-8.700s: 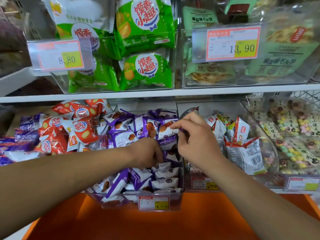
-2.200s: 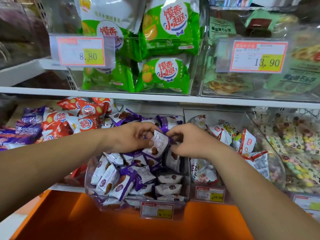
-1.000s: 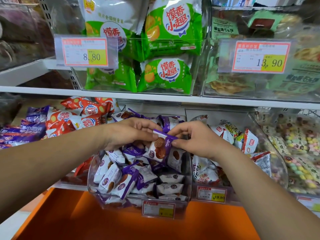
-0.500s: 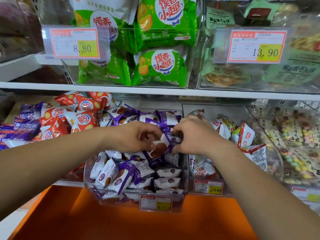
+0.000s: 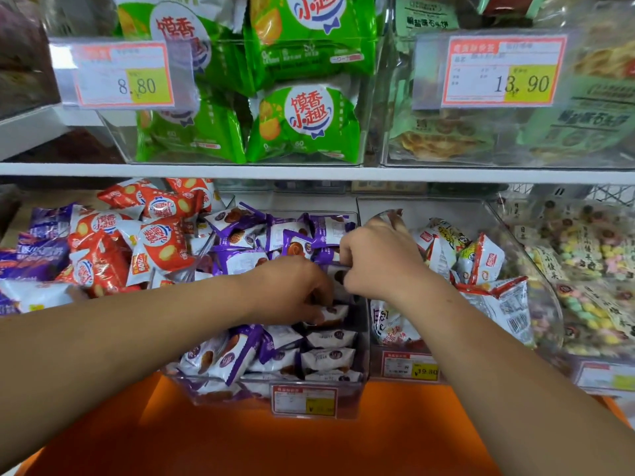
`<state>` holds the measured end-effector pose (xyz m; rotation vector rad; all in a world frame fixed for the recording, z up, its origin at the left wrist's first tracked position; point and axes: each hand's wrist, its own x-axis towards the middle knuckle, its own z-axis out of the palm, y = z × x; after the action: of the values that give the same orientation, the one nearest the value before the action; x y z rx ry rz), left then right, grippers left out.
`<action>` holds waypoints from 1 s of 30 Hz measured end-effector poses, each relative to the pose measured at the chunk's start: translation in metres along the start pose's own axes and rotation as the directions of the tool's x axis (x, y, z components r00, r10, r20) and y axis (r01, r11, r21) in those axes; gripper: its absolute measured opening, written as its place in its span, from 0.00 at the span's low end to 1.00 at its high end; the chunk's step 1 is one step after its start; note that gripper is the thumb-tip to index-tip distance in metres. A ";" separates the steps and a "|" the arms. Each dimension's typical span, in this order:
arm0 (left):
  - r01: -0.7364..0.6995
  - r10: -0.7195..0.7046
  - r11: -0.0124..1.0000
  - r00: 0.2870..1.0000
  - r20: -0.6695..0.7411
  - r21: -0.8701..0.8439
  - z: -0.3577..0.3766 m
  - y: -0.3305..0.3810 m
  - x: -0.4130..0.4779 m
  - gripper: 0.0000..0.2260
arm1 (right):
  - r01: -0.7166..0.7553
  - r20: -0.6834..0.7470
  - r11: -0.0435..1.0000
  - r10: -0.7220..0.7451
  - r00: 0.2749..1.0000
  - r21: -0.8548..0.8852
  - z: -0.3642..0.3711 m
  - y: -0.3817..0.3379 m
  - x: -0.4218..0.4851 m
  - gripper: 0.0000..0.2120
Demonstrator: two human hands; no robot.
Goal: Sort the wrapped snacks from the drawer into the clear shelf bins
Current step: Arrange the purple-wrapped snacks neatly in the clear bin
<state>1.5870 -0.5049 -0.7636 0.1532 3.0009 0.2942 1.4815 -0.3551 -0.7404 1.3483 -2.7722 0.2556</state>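
A clear shelf bin (image 5: 261,395) in the middle of the lower shelf is heaped with small purple-and-white wrapped snacks (image 5: 326,359). My left hand (image 5: 292,290) is palm down in the heap, with its fingers curled on a purple-and-white packet (image 5: 335,312) at the bin's right side. My right hand (image 5: 378,259) is beside it, fingers pinched on another purple-and-white packet (image 5: 338,273) standing on edge between the two hands. Most of that packet is hidden by the fingers.
Red-and-white packets (image 5: 154,235) lie in the bin to the left. Right of the middle bin is a clear bin of mixed white packets (image 5: 481,266). The upper shelf (image 5: 309,173) holds green bags (image 5: 305,125) and price tags. An orange surface (image 5: 309,441) lies below.
Both hands have dropped from above the heap down into the bin. The packet held up between them a second ago is now lower, pressed among the others at the right side.
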 end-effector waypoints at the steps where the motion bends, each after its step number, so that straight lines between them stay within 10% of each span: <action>1: -0.011 0.010 0.999 1.000 0.019 0.036 0.005 0.001 0.004 0.11 | 0.007 -0.013 1.000 -0.006 1.000 0.014 0.000 0.001 0.000 0.05; 8: -0.108 0.092 0.991 0.979 0.181 0.080 0.011 -0.011 0.008 0.11 | 0.051 -0.030 0.995 -0.049 0.998 0.081 0.006 0.012 0.006 0.05; 13: 0.088 -0.075 0.928 0.996 0.048 -0.363 -0.011 -0.023 -0.005 0.12 | 0.056 -0.012 0.988 -0.055 0.998 0.145 0.003 0.014 0.010 0.06; 18: 0.221 -0.369 0.647 0.928 -0.046 -0.730 -0.029 -0.018 -0.007 0.05 | 0.068 -0.035 0.938 -0.060 0.998 0.340 -0.006 0.015 0.009 0.07; 22: 0.364 -0.383 0.596 0.912 0.145 -0.716 -0.033 -0.007 -0.002 0.22 | 0.097 0.002 0.863 -0.113 0.994 0.496 -0.004 0.011 0.005 0.10; 30: 0.414 -0.414 0.496 0.885 0.211 -0.763 -0.037 -0.017 -0.005 0.06 | 0.050 0.131 0.689 -0.207 0.970 0.723 -0.010 0.020 -0.001 0.12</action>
<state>1.5856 -0.5287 -0.7303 -0.6531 2.4483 1.5008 1.4666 -0.3405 -0.7335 1.7766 -2.8138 1.3990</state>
